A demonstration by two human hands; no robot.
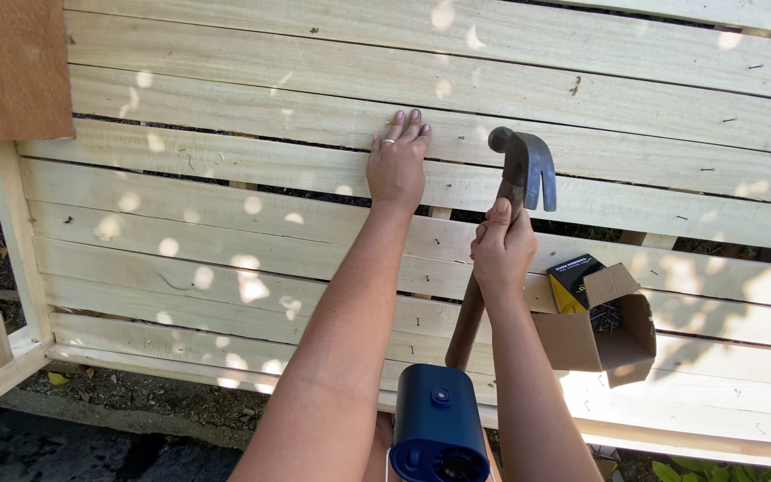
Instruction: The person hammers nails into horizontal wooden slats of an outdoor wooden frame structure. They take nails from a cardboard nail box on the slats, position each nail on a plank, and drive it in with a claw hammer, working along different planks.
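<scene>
My left hand (398, 162) lies flat on a pale wooden slat (225, 156) of a planked panel, fingers together and pointing up, a ring on one finger. To its right my right hand (501, 245) grips the wooden handle of a claw hammer (523, 165) close under the head. The dark metal head is raised just above the slat, right of my left fingertips. I cannot see a nail under my left hand.
An open cardboard box of nails (604, 326) rests on the slats right of my right wrist. A dark blue device (439, 427) hangs at my chest. A brown board (11, 67) covers the top left corner. Dirt and leaves lie lower left.
</scene>
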